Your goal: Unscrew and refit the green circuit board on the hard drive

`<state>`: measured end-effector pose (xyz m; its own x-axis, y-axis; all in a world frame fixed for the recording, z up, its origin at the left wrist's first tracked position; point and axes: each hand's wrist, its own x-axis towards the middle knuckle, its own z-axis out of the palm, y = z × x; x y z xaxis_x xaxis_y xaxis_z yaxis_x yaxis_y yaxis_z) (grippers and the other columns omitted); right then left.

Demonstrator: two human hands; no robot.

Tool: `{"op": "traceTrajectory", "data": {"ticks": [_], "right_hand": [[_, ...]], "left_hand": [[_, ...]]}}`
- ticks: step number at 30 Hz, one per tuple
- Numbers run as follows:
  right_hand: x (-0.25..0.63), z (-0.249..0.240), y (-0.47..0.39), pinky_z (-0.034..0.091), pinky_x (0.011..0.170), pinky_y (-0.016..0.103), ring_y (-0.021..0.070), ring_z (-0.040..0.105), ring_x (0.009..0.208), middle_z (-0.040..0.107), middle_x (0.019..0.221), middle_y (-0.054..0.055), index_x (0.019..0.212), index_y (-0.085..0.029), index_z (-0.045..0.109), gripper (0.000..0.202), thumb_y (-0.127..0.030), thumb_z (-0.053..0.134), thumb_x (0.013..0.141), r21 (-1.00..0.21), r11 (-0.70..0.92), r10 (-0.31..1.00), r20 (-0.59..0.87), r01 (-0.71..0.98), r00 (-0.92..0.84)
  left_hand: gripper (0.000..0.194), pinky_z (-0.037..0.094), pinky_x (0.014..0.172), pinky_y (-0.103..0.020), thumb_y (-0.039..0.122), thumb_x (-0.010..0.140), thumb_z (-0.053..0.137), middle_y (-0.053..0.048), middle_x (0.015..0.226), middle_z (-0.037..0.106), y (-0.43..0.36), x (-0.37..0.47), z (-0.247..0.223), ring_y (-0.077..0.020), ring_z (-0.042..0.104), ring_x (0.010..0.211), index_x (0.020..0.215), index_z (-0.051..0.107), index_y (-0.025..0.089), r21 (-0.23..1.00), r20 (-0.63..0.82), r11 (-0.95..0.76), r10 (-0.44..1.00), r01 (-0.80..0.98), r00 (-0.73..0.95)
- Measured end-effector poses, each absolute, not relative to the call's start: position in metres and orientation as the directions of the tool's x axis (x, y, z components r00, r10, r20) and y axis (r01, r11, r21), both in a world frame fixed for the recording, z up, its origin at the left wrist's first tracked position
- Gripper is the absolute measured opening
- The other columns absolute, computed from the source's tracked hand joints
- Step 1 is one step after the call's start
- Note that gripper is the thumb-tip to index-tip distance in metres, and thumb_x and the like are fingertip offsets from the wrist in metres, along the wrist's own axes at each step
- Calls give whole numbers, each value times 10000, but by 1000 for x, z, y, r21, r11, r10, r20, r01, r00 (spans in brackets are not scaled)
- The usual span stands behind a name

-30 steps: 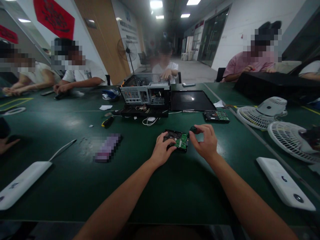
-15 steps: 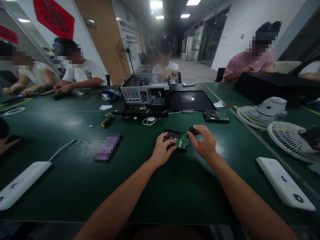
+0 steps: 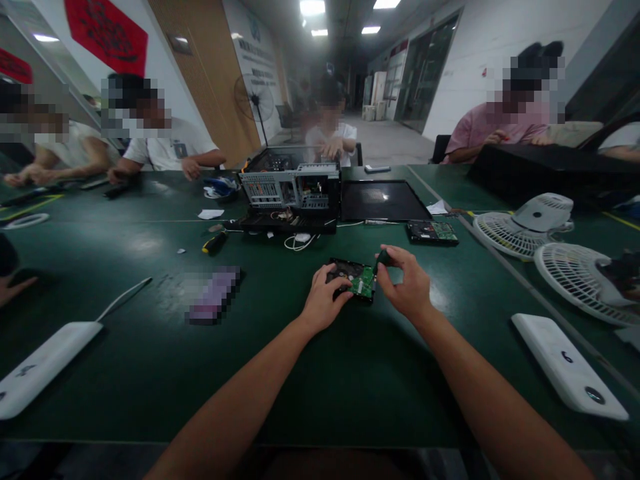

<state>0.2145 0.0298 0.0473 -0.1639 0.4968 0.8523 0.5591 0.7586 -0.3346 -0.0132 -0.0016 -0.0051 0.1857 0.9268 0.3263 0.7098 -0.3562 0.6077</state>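
Observation:
A hard drive (image 3: 363, 283) lies on the green table, its green circuit board facing up. My left hand (image 3: 323, 293) grips it from the left, with the thumb along the near edge and the fingers over the top. Between the thumb and fingers of my right hand (image 3: 407, 283) is the dark handle of a screwdriver (image 3: 383, 259), held over the drive's right end. The screwdriver's tip is too small to make out. Another hard drive (image 3: 433, 233) rests farther back on the right, touched by neither hand.
An opened computer case (image 3: 290, 190) stands at the back, where another person's hand (image 3: 333, 148) reaches in. A yellow-black screwdriver (image 3: 215, 243) and a blurred phone (image 3: 215, 295) lie left. White fan parts (image 3: 520, 227) and a white power bank (image 3: 570, 367) are on the right.
My right hand has risen slightly, and the screwdriver's handle now stands more upright. My left hand and the hard drive stay put. A co-worker at the left has moved a hand to the right.

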Motion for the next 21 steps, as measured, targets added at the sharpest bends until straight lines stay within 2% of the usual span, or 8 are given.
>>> {"op": "traceTrajectory", "data": {"ticks": [4,7,10,14,16,21], "right_hand": [[214,48,29,641,721,374,178,700,805,660,1178,100,1257,-248,569,364,-246,693,914,-317,728,496,855,608,-148],[216,51,28,629,710,362,154,667,743,632,1118,77,1258,-266,591,361,-231,694,914,-304,730,485,861,612,-151],[218,54,29,625,752,396,176,665,791,617,1085,74,1257,-274,605,366,-206,687,907,-278,724,464,873,631,-148],[219,56,30,615,883,468,259,679,1068,641,1219,116,1251,-252,583,380,-178,680,891,-243,755,422,891,609,-169],[218,56,30,609,916,483,272,668,1140,658,1246,119,1254,-246,559,379,-173,667,898,-251,762,424,890,597,-168],[217,54,30,634,780,408,223,690,929,653,1120,89,1209,-252,588,329,-219,692,899,-290,717,469,873,634,-132]], "left_hand": [[249,327,1194,-615,291,919,740,-31,1578,360,-2,-13,-4,-360,286,1502,1162,733,345,605,327,-361,925,710,191],[253,325,1199,-602,290,917,741,-31,1575,363,-2,-13,-4,-353,288,1502,1164,730,345,604,331,-362,924,710,189],[251,317,1207,-587,280,906,753,-36,1562,377,-2,-13,-5,-345,305,1493,1150,734,338,601,345,-367,920,709,184],[257,316,1205,-589,284,914,744,-36,1569,367,-1,-13,-7,-343,297,1497,1164,729,343,601,346,-373,919,707,191],[256,320,1200,-596,288,917,742,-36,1572,364,-2,-13,-6,-347,292,1499,1166,729,344,603,340,-368,921,708,190],[243,317,1203,-598,292,915,743,-35,1571,365,-2,-14,-5,-352,289,1502,1153,735,338,605,338,-370,921,705,193]]}}
